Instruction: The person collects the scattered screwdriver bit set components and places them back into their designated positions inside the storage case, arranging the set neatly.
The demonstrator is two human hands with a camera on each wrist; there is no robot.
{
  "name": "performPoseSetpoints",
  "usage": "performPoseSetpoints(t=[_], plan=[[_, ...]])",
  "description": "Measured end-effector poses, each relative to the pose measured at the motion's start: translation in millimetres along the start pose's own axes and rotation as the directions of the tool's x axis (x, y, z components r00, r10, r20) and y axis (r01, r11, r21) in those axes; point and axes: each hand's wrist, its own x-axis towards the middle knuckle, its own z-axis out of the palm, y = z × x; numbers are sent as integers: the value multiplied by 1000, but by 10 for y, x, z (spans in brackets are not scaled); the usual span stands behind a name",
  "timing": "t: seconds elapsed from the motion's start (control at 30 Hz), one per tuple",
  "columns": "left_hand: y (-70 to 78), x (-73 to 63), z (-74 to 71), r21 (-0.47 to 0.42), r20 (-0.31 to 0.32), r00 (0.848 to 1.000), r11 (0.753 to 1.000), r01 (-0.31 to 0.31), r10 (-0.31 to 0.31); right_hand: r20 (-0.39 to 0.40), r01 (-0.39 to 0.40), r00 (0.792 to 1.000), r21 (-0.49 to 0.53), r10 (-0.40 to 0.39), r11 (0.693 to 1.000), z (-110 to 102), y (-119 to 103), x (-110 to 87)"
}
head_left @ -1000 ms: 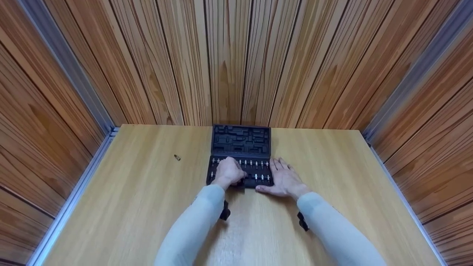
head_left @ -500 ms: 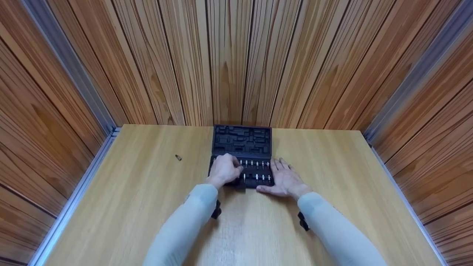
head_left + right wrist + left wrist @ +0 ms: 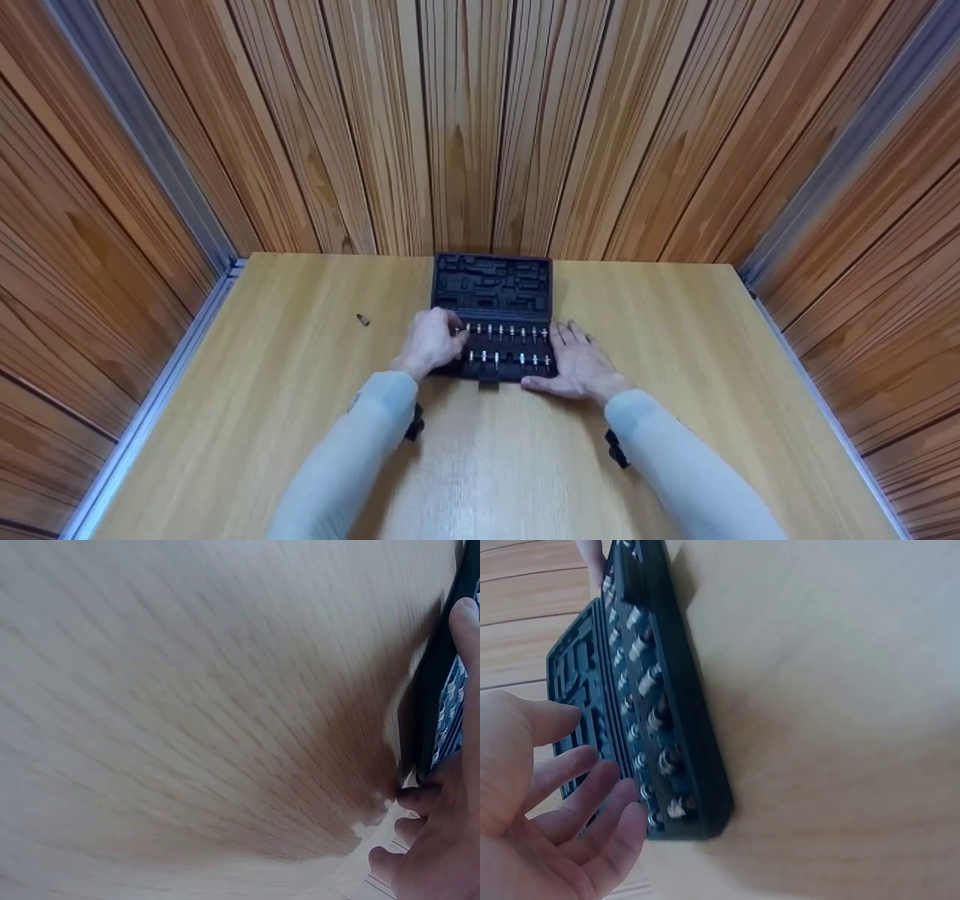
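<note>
A black bit-socket case [image 3: 495,344] lies with its lid [image 3: 491,283] opened back toward the rear wall. Its base holds two rows of small metal sockets [image 3: 651,680], several in each. My left hand [image 3: 427,341] is over the case's left end, hiding part of both rows. In the left wrist view, its fingers are loosely bent and thumb and fingertips stand apart with nothing between them. My right hand [image 3: 577,366] lies flat along the case's right side, fingers straight, with the thumb at the front corner. In the right wrist view, the thumb overlaps the case edge.
One small dark bit [image 3: 363,320] lies loose on the wooden table [image 3: 480,465], left of the case. Wood-panelled walls [image 3: 465,135] close off the back and both sides. The case's latch tab [image 3: 488,385] sticks out at its front.
My left hand has moved left along the case from near its middle, uncovering sockets in both rows. The right hand has stayed in place.
</note>
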Motion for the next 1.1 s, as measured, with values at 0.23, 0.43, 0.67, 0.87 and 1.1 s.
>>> performPoseSetpoints(t=[0.23, 0.43, 0.67, 0.87, 1.1], plan=[[-146, -17, -77, 30, -28, 1000, 1000, -6, 7, -6, 13, 1000, -8, -13, 1000, -5, 2, -1], [-259, -22, -147, 49, -37, 999, 999, 10, -8, -6, 7, 1000, -6, -7, 1000, -8, 5, -3], [-413, -17, -230, 81, -24, 998, 995, 52, -50, 3, 7, 1000, -7, -7, 1000, 0, 1, -11], [-528, -4, -298, 158, -33, 999, 987, 31, -26, -1, 7, 1000, -10, -7, 1000, 7, 12, -12], [-660, -40, -351, 246, -69, 997, 969, -24, 42, 2, 5, 1000, -18, -5, 1000, -6, 0, -7]])
